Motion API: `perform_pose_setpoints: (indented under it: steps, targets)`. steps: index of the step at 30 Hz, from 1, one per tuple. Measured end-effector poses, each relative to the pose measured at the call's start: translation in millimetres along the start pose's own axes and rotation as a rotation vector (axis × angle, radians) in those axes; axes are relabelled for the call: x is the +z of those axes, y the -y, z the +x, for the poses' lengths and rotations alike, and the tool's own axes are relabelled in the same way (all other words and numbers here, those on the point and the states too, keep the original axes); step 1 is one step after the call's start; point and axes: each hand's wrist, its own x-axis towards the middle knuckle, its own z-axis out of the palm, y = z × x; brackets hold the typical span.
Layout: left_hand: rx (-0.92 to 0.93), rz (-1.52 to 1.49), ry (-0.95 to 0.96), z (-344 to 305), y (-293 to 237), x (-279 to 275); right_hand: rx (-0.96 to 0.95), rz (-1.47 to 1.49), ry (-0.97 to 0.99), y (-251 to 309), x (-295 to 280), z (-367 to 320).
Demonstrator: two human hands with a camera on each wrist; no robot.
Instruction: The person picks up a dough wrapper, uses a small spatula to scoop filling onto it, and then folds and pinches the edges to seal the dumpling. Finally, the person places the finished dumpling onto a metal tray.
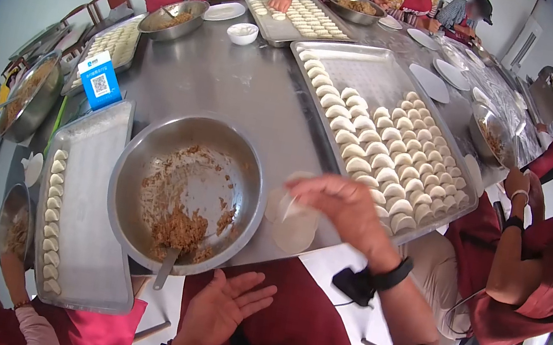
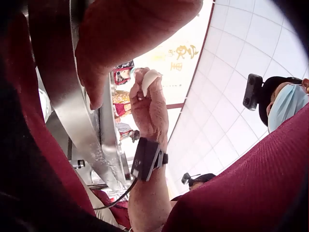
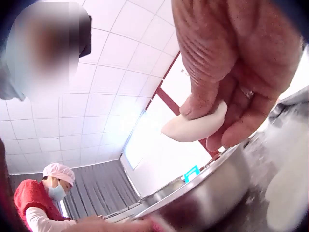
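My right hand (image 1: 340,209) pinches a folded white dumpling (image 3: 195,129) between thumb and fingers, raised above the table's near edge. In the left wrist view the dumpling (image 2: 151,81) shows at the fingertips. My left hand (image 1: 223,317) is lower, in front of my red apron, palm up with fingers extended and nothing in it. Several flat round wrappers (image 1: 295,233) lie on the steel table, partly behind the right hand. Left of them, a large metal bowl (image 1: 247,171) holds brown filling (image 1: 180,229), with a spoon handle (image 1: 166,269) over its near rim.
A large tray (image 1: 364,63) with rows of dumplings stands to the right; another tray (image 1: 90,214) on the left bears one column. A blue QR-code stand (image 1: 99,81) is beyond it. Other people in red aprons work around the table (image 1: 232,85). A white bowl (image 1: 242,34) stands further back.
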Motion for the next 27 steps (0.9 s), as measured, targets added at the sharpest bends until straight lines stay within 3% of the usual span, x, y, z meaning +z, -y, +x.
perform_pose_setpoints:
  steps: [2,16,17,20,21,24,27]
  targets:
    - [-0.018,-0.030,-0.003,3.4,-0.5,-6.6,0.118,0.038,-0.088,7.6,-25.8,27.6]
    - [-0.128,-0.116,-0.125,32.2,-3.7,-54.5,0.282,-0.323,-0.290,-60.6,-195.4,190.5]
    - [-0.117,-0.075,-0.111,31.4,-1.8,-58.6,0.276,-0.363,-0.298,-67.5,-202.7,199.0]
    - [-0.136,-0.370,0.122,18.7,-9.0,-57.2,0.245,-0.494,-0.340,-85.3,-216.6,222.0]
    - [-0.055,-0.128,0.142,19.2,-3.5,-59.7,0.241,-0.509,-0.336,-89.4,-218.7,228.2]
    - [-0.110,-0.187,0.101,16.2,-3.7,-64.6,0.232,-0.529,-0.315,-101.9,-221.5,242.4]
    - [-0.110,-0.038,0.043,12.8,-7.0,-57.5,0.237,-0.497,-0.280,-116.8,-222.4,249.9]
